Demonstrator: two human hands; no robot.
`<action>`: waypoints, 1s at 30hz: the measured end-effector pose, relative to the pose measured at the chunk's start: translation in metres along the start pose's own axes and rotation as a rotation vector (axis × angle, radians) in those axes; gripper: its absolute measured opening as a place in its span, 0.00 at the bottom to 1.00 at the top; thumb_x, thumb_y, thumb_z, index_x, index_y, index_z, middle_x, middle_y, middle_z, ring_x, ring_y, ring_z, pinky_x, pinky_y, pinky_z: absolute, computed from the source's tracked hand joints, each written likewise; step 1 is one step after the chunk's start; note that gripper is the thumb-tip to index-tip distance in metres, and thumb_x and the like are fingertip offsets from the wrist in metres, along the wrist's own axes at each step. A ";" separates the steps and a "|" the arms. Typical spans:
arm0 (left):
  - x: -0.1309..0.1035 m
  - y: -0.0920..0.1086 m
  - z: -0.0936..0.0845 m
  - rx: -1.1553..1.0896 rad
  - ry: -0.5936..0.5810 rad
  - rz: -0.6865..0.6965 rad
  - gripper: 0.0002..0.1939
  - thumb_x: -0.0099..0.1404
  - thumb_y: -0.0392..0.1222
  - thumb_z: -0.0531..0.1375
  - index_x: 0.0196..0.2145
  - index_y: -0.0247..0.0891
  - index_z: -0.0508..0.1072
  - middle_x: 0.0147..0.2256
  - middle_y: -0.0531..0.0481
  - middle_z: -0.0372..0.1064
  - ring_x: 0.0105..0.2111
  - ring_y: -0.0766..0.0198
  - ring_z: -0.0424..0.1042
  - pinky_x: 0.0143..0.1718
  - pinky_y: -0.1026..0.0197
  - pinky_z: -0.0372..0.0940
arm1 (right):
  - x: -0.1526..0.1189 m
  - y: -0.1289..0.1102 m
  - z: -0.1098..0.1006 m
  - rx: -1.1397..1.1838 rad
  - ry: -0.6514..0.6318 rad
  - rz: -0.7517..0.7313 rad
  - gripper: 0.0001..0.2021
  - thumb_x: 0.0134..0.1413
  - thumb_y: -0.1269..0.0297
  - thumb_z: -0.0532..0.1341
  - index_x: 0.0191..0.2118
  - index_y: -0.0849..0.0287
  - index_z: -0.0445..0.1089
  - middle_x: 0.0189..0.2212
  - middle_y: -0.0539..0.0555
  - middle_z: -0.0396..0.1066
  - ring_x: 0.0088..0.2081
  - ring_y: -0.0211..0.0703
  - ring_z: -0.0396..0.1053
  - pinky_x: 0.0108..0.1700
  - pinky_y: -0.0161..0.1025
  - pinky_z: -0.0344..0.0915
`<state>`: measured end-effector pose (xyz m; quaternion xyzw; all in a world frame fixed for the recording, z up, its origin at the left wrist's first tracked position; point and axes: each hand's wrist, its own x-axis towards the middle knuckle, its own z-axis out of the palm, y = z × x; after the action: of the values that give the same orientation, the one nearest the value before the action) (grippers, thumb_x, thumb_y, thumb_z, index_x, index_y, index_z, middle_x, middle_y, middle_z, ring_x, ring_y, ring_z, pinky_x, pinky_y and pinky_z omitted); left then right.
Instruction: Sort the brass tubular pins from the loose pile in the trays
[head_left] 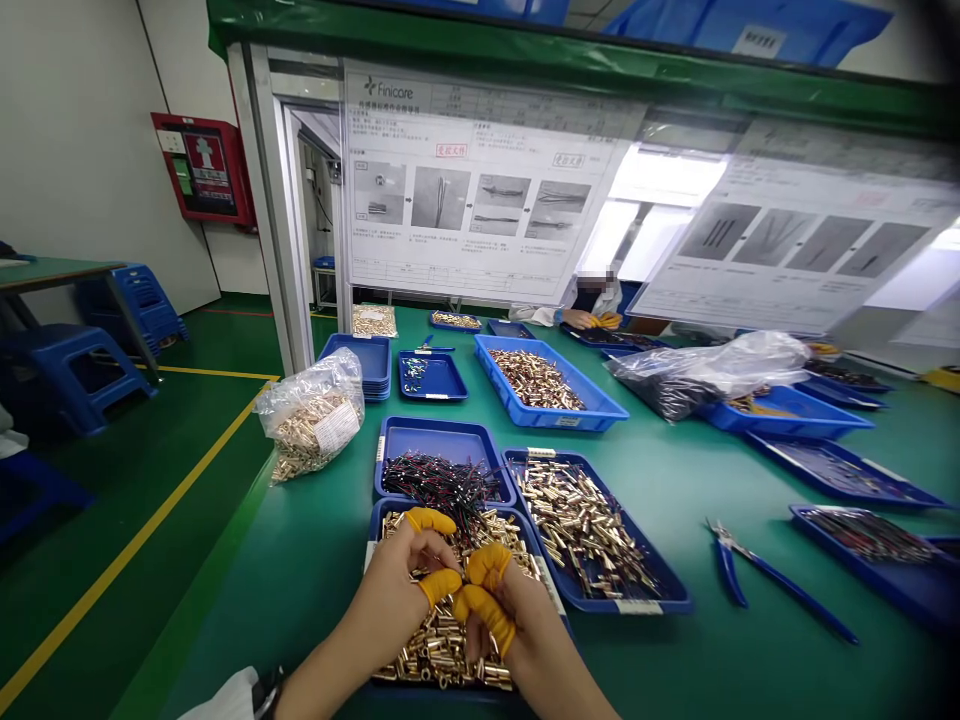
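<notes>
My left hand [416,565] and my right hand [499,605] meet above a blue tray [370,655] heaped with gold metal sleeves [442,655]. Yellow finger cots cover the thumb and forefinger of each. Both hands are pinched closed, their fingertips nearly touching; whatever lies between them is too small and covered to make out. Just beyond, black-and-red wires with bright tips [435,480] lie in a second blue tray [442,436]. To the right, another tray [660,604] holds more gold sleeves [577,520], some with dark wires among them.
Blue-handled pliers [780,585] lie open on the green table at right. A bag of gold parts [315,425] stands at the left edge. Farther back are a deep blue bin [600,412], stacked trays [367,362] and a co-worker's hands [592,320]. Instruction sheets [487,180] hang above.
</notes>
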<state>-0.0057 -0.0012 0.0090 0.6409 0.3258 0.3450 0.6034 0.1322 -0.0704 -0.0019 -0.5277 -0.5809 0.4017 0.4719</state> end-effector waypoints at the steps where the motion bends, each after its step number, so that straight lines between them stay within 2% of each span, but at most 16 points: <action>1: 0.001 -0.002 0.000 -0.045 0.000 -0.009 0.09 0.52 0.30 0.58 0.31 0.38 0.62 0.27 0.53 0.66 0.29 0.64 0.67 0.34 0.61 0.62 | 0.000 -0.001 0.001 0.079 -0.015 0.019 0.11 0.57 0.54 0.53 0.30 0.56 0.59 0.16 0.45 0.65 0.16 0.36 0.65 0.21 0.32 0.60; 4: 0.004 -0.005 -0.001 -0.127 -0.006 -0.025 0.12 0.51 0.34 0.60 0.31 0.38 0.61 0.26 0.53 0.66 0.27 0.64 0.67 0.32 0.61 0.62 | 0.003 -0.003 0.001 0.275 -0.017 0.064 0.14 0.52 0.51 0.58 0.29 0.57 0.59 0.20 0.47 0.69 0.18 0.35 0.67 0.24 0.33 0.64; 6: 0.005 -0.004 -0.003 -0.137 0.015 -0.012 0.11 0.51 0.35 0.60 0.32 0.38 0.60 0.27 0.53 0.66 0.29 0.63 0.68 0.34 0.60 0.62 | 0.006 -0.003 0.000 0.321 0.022 0.107 0.16 0.46 0.51 0.63 0.29 0.57 0.61 0.19 0.46 0.69 0.19 0.37 0.69 0.26 0.36 0.66; 8: 0.005 -0.001 -0.006 -0.071 0.085 0.007 0.09 0.54 0.35 0.58 0.33 0.38 0.61 0.29 0.52 0.67 0.32 0.62 0.68 0.37 0.59 0.62 | 0.008 -0.002 -0.002 0.328 0.095 0.160 0.17 0.40 0.51 0.66 0.30 0.58 0.65 0.18 0.47 0.69 0.20 0.39 0.69 0.26 0.38 0.67; 10: 0.004 0.002 -0.010 0.114 0.123 -0.005 0.06 0.56 0.33 0.55 0.34 0.38 0.63 0.31 0.50 0.66 0.33 0.61 0.67 0.37 0.58 0.62 | 0.008 0.000 -0.005 0.312 0.177 0.185 0.17 0.37 0.52 0.68 0.30 0.60 0.69 0.20 0.49 0.70 0.20 0.39 0.69 0.26 0.38 0.67; 12: 0.001 0.003 -0.013 0.392 0.021 -0.026 0.08 0.55 0.29 0.53 0.32 0.39 0.65 0.32 0.50 0.66 0.34 0.59 0.66 0.36 0.57 0.62 | 0.007 0.000 -0.009 0.267 0.238 0.165 0.15 0.39 0.54 0.68 0.29 0.61 0.70 0.21 0.50 0.71 0.20 0.38 0.68 0.26 0.37 0.67; 15: -0.002 0.000 -0.013 0.760 -0.220 0.001 0.14 0.50 0.22 0.51 0.29 0.38 0.66 0.36 0.48 0.65 0.40 0.55 0.64 0.40 0.56 0.60 | 0.005 -0.001 -0.013 0.173 0.265 0.113 0.12 0.45 0.56 0.64 0.30 0.61 0.68 0.18 0.48 0.68 0.18 0.36 0.65 0.23 0.35 0.64; 18: -0.001 -0.006 -0.010 0.898 -0.279 0.025 0.18 0.47 0.18 0.48 0.29 0.37 0.66 0.38 0.47 0.65 0.43 0.56 0.62 0.43 0.57 0.59 | 0.004 -0.001 -0.013 0.081 0.244 0.113 0.12 0.48 0.55 0.61 0.28 0.60 0.65 0.17 0.47 0.63 0.17 0.36 0.61 0.18 0.33 0.61; 22: 0.004 -0.010 -0.008 0.907 -0.235 0.046 0.17 0.45 0.17 0.46 0.24 0.37 0.62 0.33 0.49 0.65 0.37 0.59 0.64 0.37 0.61 0.60 | 0.003 0.001 -0.009 -0.058 0.216 0.080 0.10 0.51 0.60 0.57 0.25 0.59 0.63 0.18 0.47 0.61 0.18 0.36 0.59 0.19 0.33 0.57; 24: 0.004 -0.010 -0.007 0.852 -0.169 0.059 0.16 0.47 0.18 0.46 0.24 0.38 0.61 0.32 0.49 0.65 0.35 0.59 0.64 0.35 0.61 0.60 | 0.002 0.000 -0.008 -0.114 0.216 0.049 0.08 0.51 0.62 0.56 0.26 0.59 0.64 0.19 0.48 0.61 0.20 0.37 0.59 0.20 0.33 0.56; 27: 0.000 -0.008 -0.003 0.674 -0.066 0.070 0.13 0.55 0.22 0.47 0.30 0.37 0.64 0.35 0.47 0.67 0.37 0.58 0.66 0.37 0.61 0.61 | 0.002 -0.001 -0.007 -0.203 0.216 -0.005 0.08 0.53 0.63 0.53 0.28 0.59 0.65 0.21 0.50 0.64 0.22 0.39 0.60 0.23 0.34 0.56; 30: -0.004 -0.009 0.002 0.510 -0.052 0.057 0.11 0.59 0.26 0.48 0.34 0.37 0.65 0.35 0.47 0.69 0.37 0.59 0.68 0.38 0.61 0.62 | 0.000 -0.002 -0.007 -0.305 0.184 -0.031 0.11 0.55 0.62 0.51 0.28 0.59 0.65 0.20 0.51 0.65 0.21 0.40 0.60 0.22 0.34 0.57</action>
<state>-0.0060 -0.0049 0.0001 0.7901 0.3683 0.2520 0.4202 0.1386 -0.0705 0.0021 -0.6187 -0.5976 0.2515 0.4436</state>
